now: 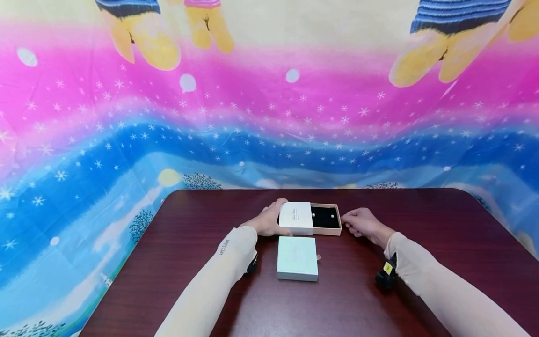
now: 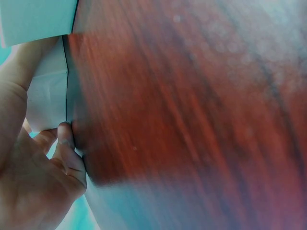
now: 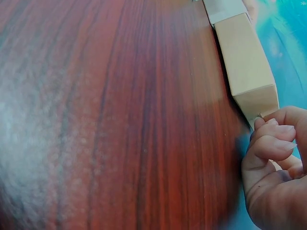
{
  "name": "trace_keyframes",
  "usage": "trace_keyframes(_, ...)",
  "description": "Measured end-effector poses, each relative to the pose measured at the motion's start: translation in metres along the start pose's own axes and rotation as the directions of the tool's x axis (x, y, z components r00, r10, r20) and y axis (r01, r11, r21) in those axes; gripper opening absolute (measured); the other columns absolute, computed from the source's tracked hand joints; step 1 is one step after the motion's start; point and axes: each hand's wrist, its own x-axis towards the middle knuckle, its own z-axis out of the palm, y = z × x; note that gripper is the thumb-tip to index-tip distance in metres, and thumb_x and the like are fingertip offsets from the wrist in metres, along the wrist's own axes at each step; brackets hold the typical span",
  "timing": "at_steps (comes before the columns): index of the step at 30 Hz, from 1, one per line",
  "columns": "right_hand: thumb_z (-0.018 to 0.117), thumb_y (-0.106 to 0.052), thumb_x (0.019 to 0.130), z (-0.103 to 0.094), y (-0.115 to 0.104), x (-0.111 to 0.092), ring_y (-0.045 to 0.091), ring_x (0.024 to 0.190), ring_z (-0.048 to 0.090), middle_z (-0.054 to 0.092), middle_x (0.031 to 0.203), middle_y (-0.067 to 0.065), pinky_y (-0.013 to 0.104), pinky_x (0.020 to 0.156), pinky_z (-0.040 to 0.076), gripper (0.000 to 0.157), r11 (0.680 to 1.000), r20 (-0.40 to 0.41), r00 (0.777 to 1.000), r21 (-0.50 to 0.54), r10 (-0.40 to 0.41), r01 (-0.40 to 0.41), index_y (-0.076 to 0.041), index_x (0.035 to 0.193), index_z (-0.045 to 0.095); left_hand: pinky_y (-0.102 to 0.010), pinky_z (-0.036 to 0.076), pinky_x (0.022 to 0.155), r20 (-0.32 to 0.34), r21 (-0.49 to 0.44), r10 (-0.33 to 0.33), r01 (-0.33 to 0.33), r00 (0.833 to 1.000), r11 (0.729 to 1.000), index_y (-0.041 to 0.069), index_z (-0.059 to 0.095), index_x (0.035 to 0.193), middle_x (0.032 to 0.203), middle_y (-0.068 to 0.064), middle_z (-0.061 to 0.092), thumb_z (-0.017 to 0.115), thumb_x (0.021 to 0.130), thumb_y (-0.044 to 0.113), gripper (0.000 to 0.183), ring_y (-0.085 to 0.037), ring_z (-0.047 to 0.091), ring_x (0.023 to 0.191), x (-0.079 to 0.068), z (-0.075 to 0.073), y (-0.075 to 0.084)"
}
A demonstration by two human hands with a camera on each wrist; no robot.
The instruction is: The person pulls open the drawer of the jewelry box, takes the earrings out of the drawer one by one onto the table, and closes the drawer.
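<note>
A white box sleeve (image 1: 296,224) with small dark print lies at the table's far middle, and my left hand (image 1: 268,221) grips its left end between thumb and fingers. From the sleeve's right side sticks out a cream drawer (image 1: 327,231). Inside the drawer is a black insert (image 1: 323,221) with two small pearl-like studs on it. My right hand (image 1: 364,222) is at the drawer's right end, its thumb and forefinger pinching a small pull tab (image 3: 260,115) there, mostly covered by the fingertips. The drawer's end panel (image 3: 256,103) shows in the right wrist view.
Just in front of the sleeve lies a pale mint square box (image 1: 296,257), with a small pinkish tab (image 1: 318,257) on its right side. Both boxes are on a dark red wooden table (image 1: 189,210). Behind the table hangs a colourful printed cloth (image 1: 269,117).
</note>
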Motion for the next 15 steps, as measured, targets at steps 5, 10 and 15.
trace_keyframes(5, 0.047, -0.017, 0.099, 0.0000, -0.0002, 0.0003, 0.005, 0.051, 0.039, 0.047, 0.065, -0.005, 0.020, 0.050, 0.036, 0.023, 1.000, -0.001, 1.000, 0.009, 0.005, -0.005, 0.001, 0.090, 0.059, -0.045, 0.037, 0.104, 0.002, 0.000, -0.003, 0.003, 1.000, 1.000, 0.019, 0.018, 0.151, 0.140, -0.006, 0.042, 0.080, 0.077, 0.039, 0.099, -0.025, 0.040, 0.121, -0.0003, -0.0007, 0.0000)
trace_keyframes(10, 0.046, -0.017, 0.099, -0.0019, -0.0001, -0.0011, 0.006, 0.051, 0.039, 0.046, 0.064, -0.005, 0.021, 0.050, 0.036, 0.024, 1.000, 0.002, 1.000, 0.004, -0.004, 0.004, -0.001, 0.087, 0.058, -0.045, 0.037, 0.104, 0.001, 0.002, -0.003, 0.003, 1.000, 1.000, 0.019, 0.018, 0.151, 0.140, -0.006, 0.043, 0.080, 0.077, 0.039, 0.099, -0.025, 0.040, 0.122, -0.0010, -0.0003, 0.0000)
trace_keyframes(15, 0.046, -0.017, 0.099, -0.0028, 0.0000, -0.0020, 0.005, 0.051, 0.039, 0.046, 0.063, -0.005, 0.021, 0.049, 0.036, 0.024, 1.000, -0.003, 1.000, 0.006, -0.008, 0.008, 0.000, 0.087, 0.058, -0.045, 0.037, 0.104, -0.002, -0.002, -0.004, 0.004, 1.000, 1.000, 0.020, 0.018, 0.151, 0.141, -0.006, 0.042, 0.080, 0.077, 0.038, 0.099, -0.026, 0.040, 0.122, -0.0008, -0.0001, -0.0002)
